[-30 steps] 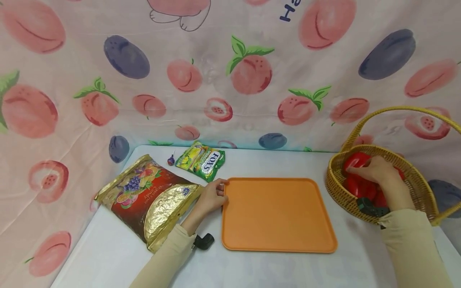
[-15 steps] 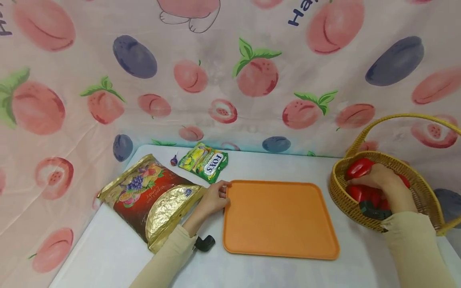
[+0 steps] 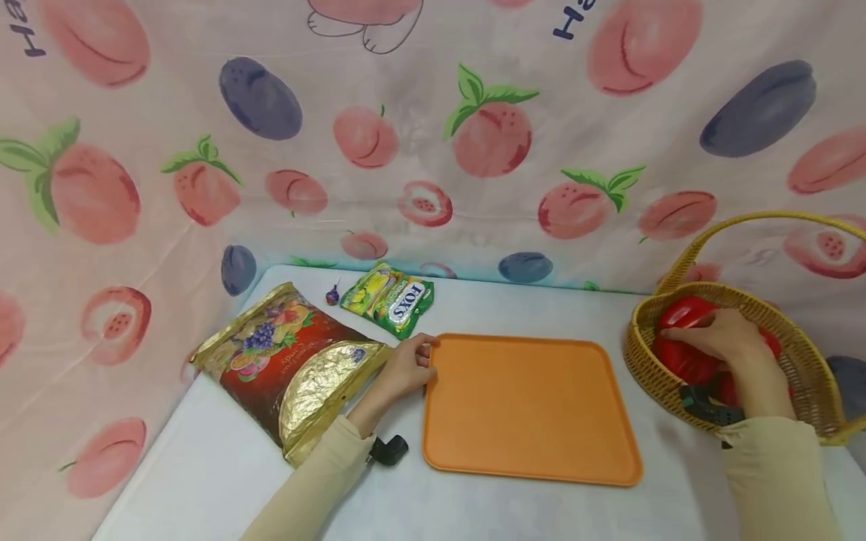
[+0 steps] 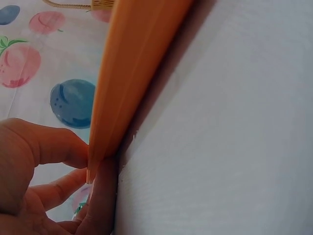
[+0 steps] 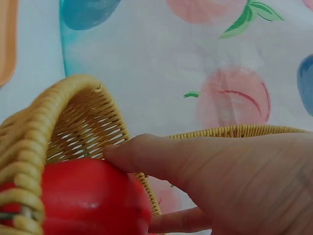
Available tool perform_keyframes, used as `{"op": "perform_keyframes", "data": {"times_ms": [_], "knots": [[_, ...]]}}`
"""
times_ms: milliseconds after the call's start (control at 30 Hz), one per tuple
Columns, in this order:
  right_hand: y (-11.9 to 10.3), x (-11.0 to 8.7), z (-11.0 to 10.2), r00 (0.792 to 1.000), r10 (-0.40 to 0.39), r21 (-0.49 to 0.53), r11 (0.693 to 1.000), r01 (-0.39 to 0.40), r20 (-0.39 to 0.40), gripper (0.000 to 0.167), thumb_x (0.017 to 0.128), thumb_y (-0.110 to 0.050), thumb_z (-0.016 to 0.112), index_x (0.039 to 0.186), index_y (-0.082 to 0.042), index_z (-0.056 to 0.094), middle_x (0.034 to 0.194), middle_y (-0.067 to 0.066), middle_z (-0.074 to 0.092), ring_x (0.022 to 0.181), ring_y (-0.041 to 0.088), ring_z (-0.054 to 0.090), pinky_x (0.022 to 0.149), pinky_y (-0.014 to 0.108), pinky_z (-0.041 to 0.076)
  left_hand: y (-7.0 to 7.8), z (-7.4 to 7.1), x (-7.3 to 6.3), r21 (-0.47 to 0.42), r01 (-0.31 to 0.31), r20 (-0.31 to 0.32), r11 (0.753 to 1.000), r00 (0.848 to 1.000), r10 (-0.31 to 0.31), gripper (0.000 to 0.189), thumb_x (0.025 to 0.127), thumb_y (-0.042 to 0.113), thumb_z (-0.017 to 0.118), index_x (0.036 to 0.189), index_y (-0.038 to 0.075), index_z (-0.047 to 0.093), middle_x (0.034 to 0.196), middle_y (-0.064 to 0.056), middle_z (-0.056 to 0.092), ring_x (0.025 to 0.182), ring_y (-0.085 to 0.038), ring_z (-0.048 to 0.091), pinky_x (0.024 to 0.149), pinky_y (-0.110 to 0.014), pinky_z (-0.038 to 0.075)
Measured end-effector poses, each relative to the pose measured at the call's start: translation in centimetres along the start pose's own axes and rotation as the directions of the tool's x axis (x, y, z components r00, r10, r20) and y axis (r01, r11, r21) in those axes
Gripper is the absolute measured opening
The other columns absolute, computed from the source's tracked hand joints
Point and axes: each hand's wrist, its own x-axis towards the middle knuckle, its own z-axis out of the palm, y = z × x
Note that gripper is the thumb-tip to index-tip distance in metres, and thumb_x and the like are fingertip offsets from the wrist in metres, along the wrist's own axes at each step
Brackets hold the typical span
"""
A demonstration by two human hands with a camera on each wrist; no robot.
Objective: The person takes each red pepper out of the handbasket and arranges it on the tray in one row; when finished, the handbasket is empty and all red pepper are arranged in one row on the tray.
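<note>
My left hand (image 3: 406, 367) pinches the upper left corner of the orange tray (image 3: 531, 409); in the left wrist view thumb and fingers (image 4: 63, 147) lie on both sides of its rim. My right hand (image 3: 734, 338) reaches into the wicker basket (image 3: 643, 376). It grips a glossy red, rounded fruit-like piece (image 5: 93, 196), with the thumb on its upper side; the other fingers are partly hidden. Another red piece (image 3: 686, 309) lies beside it, and more red shows under the hand. Their exact kind is unclear.
Left of the tray lies a large red and gold candy bag (image 3: 291, 368). Behind it are a green Fox's candy bag (image 3: 389, 299) and a small lollipop (image 3: 332, 295). The basket's tall handle (image 3: 778, 216) arches over the right side. A fruit-print cloth (image 3: 419, 135) hangs behind the table.
The camera view has shifted slightly. My right hand has settled on a red piece in the basket, which now shows more below the thumb. My left hand stays on the tray corner.
</note>
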Motion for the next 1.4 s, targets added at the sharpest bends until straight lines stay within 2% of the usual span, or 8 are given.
{"op": "perform_keyframes", "data": {"times_ms": [200, 333, 600, 833, 967, 1167, 1400], "knots": [[0.2, -0.4, -0.2, 0.998, -0.008, -0.05, 0.999, 0.005, -0.062, 0.091, 0.088, -0.056, 0.06, 0.118, 0.028, 0.041, 0.103, 0.041, 0.054, 0.088, 0.049, 0.055, 0.072, 0.055, 0.051, 0.1, 0.2, 0.1, -0.006, -0.003, -0.003, 1.0, 1.0, 0.003, 0.045, 0.075, -0.005, 0.065, 0.119, 0.001, 0.062, 0.092, -0.009, 0.057, 0.077, -0.015, 0.053, 0.065, -0.024, 0.046], [-0.1, -0.6, -0.1, 0.993, -0.023, -0.027, 0.999, 0.02, -0.112, 0.09, 0.088, -0.054, 0.062, 0.122, 0.026, 0.037, 0.11, 0.044, 0.049, 0.092, 0.053, 0.051, 0.076, 0.063, 0.048, 0.1, 0.1, 0.0, -0.007, 0.005, -0.014, 1.0, 1.0, -0.005, 0.044, 0.074, -0.006, 0.065, 0.118, 0.001, 0.063, 0.091, -0.009, 0.057, 0.075, -0.014, 0.052, 0.063, -0.024, 0.046], [-0.6, -1.1, -0.4, 0.989, 0.003, -0.018, 1.0, -0.005, -0.147, 0.086, 0.089, -0.054, 0.06, 0.126, 0.021, 0.037, 0.117, 0.044, 0.043, 0.1, 0.057, 0.044, 0.082, 0.068, 0.043, 0.3, 0.2, 0.1, -0.016, 0.007, -0.01, 1.0, 1.0, -0.007, 0.043, 0.075, -0.005, 0.065, 0.117, 0.001, 0.063, 0.091, -0.01, 0.058, 0.075, -0.015, 0.054, 0.063, -0.025, 0.047], [-0.8, -2.0, -0.3, 0.982, 0.04, 0.035, 0.999, -0.034, -0.186, 0.085, 0.09, -0.055, 0.057, 0.133, 0.016, 0.036, 0.123, 0.043, 0.04, 0.104, 0.059, 0.038, 0.082, 0.069, 0.039, 0.2, 0.2, 0.1, -0.049, 0.007, -0.016, 0.999, 1.0, -0.007, 0.043, 0.074, -0.007, 0.064, 0.116, 0.001, 0.063, 0.09, -0.01, 0.058, 0.073, -0.014, 0.054, 0.061, -0.024, 0.046], [-1.2, -2.7, -0.1, 0.967, 0.053, 0.093, 0.995, -0.031, -0.248, 0.087, 0.09, -0.055, 0.059, 0.138, 0.015, 0.036, 0.126, 0.041, 0.042, 0.106, 0.058, 0.039, 0.08, 0.067, 0.04, 0.2, 0.0, 0.0, -0.078, -0.002, -0.019, 0.997, 1.0, 0.001, 0.043, 0.073, -0.009, 0.063, 0.115, 0.0, 0.063, 0.089, -0.01, 0.059, 0.072, -0.013, 0.054, 0.06, -0.024, 0.046], [-2.4, -3.5, 1.0, 0.924, 0.059, 0.146, 0.989, -0.003, -0.378, 0.08, 0.09, -0.049, 0.062, 0.138, 0.011, 0.039, 0.128, 0.039, 0.044, 0.109, 0.06, 0.038, 0.086, 0.069, 0.032, 0.2, 0.0, 0.0, -0.056, 0.006, -0.024, 0.998, 1.0, -0.008, 0.042, 0.074, -0.007, 0.065, 0.116, 0.001, 0.063, 0.09, -0.009, 0.058, 0.073, -0.014, 0.054, 0.061, -0.025, 0.046], [-2.9, -4.0, 2.4, 0.9, 0.102, 0.183, 0.983, -0.025, -0.423, 0.082, 0.089, -0.047, 0.063, 0.144, 0.008, 0.035, 0.135, 0.038, 0.042, 0.112, 0.059, 0.04, 0.084, 0.071, 0.035, 0.2, 0.1, -0.2, -0.048, 0.018, -0.011, 0.999, 1.0, -0.019, 0.042, 0.076, -0.006, 0.066, 0.117, 0.002, 0.063, 0.092, -0.01, 0.058, 0.074, -0.015, 0.054, 0.061, -0.025, 0.047]]}}
